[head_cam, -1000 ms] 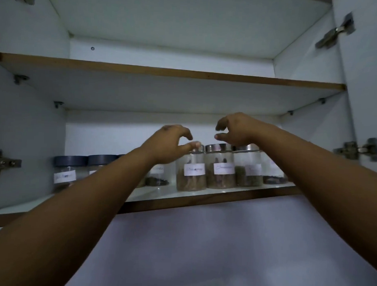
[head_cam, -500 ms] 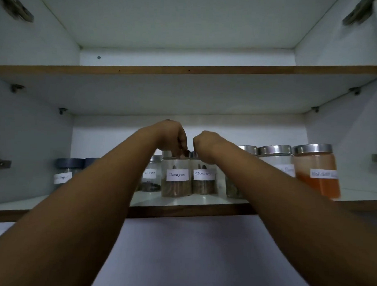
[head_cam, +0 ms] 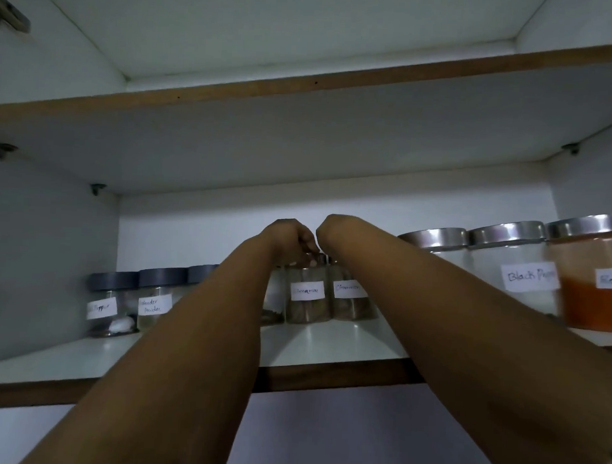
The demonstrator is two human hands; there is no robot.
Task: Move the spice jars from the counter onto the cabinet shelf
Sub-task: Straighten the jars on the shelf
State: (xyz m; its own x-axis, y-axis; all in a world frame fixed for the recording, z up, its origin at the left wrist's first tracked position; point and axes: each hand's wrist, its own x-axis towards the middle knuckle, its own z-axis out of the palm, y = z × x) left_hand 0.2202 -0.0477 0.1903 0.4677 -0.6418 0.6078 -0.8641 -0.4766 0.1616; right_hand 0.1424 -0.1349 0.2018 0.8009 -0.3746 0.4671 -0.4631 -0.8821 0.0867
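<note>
L hand (head_cam: 290,240) atop jar (head_cam: 307,296), on shelf (head_cam: 328,343)

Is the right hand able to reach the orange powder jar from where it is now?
Probably yes. The right hand is over the cinnamon jars; the orange powder jar stands at the shelf front to its right, with nothing before it.

shelf (head_cam: 328,343): white top, brown front edge
left jars' lids (head_cam: 162,277): dark blue-grey
right jars' lids (head_cam: 432,237): silver
far-right jar (head_cam: 594,294): orange-red powder
labels (head_cam: 307,290): white, dark handwriting
cabinet walls (head_cam: 37,239): white
</note>
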